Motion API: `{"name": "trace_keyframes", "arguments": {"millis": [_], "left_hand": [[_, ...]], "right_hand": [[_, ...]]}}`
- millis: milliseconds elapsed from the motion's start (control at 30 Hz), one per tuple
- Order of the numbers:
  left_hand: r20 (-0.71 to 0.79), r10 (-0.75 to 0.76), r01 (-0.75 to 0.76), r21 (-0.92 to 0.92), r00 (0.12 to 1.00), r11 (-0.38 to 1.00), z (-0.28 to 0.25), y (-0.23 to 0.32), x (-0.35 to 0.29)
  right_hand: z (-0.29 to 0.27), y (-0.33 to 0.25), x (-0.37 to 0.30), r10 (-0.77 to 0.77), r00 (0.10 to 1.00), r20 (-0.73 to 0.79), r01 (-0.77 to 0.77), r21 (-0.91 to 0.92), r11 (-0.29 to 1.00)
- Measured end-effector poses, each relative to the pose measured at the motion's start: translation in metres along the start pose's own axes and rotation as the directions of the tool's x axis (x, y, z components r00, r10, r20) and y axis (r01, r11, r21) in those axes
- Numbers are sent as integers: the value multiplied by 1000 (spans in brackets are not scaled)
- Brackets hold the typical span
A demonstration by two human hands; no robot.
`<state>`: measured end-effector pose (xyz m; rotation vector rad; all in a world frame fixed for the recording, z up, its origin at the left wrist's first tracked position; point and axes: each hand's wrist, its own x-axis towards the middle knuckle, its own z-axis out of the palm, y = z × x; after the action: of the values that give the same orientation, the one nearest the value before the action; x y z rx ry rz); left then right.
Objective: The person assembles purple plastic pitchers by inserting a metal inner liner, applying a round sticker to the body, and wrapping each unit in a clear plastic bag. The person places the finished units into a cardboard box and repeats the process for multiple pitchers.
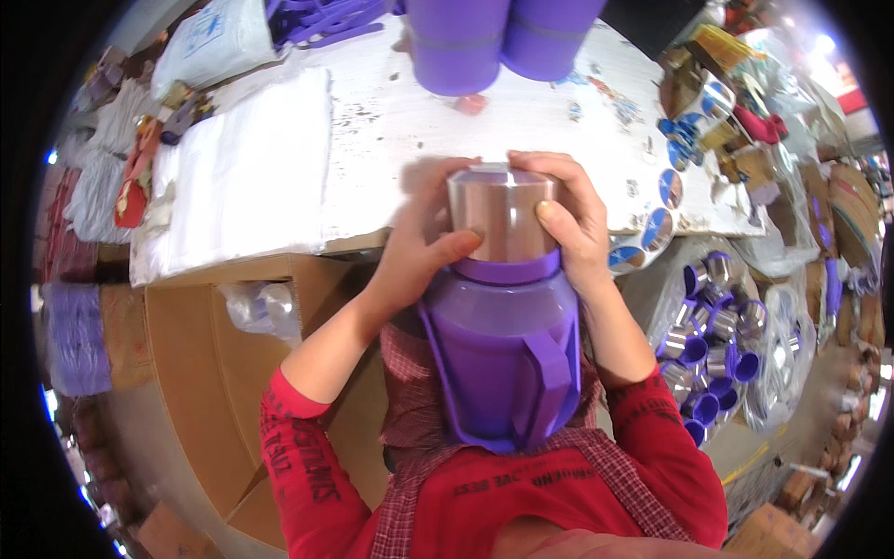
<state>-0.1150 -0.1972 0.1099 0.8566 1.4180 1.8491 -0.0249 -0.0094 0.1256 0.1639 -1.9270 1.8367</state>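
A large purple vacuum flask [498, 317] with a side handle stands against my apron. Its top is capped by a shiny steel cup [503, 219] with a purple rim at the lower end. My left hand [433, 233] wraps the cup's left side, the thumb across its front. On the opposite side, my right hand [577, 219] curls over the cup, its thumb pressed to the steel. The far fingers of both hands are partly hidden behind it.
Two purple flask bodies [456, 47] stand on the white table [372, 149]. Purple straps [326, 20] and white sheets [247, 172] lie left. Round stickers [656, 228] hang at the right edge. Below are a bag of purple-rimmed steel cups [717, 326] and an open cardboard box [191, 373].
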Motion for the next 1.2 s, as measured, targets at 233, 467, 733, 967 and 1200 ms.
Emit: {"name": "trace_keyframes", "arguments": {"millis": [233, 467, 733, 967, 1200], "left_hand": [[-625, 123, 129, 342, 771, 931, -151, -4, 40], [-839, 290, 711, 545, 461, 445, -318, -64, 34], [-852, 32, 317, 229, 522, 920, -332, -61, 27], [-709, -32, 258, 214, 705, 942, -237, -28, 19], [-749, 183, 92, 309, 637, 947, -191, 14, 7]], "right_hand": [[-1, -16, 6, -143, 989, 26, 145, -251, 957], [3, 3, 10, -94, 995, -17, 95, 21, 995], [3, 7, 1, -29, 999, -34, 31, 71, 997], [-3, 15, 34, 31, 976, 215, -89, 264, 960], [20, -19, 22, 77, 994, 79, -54, -261, 964]]}}
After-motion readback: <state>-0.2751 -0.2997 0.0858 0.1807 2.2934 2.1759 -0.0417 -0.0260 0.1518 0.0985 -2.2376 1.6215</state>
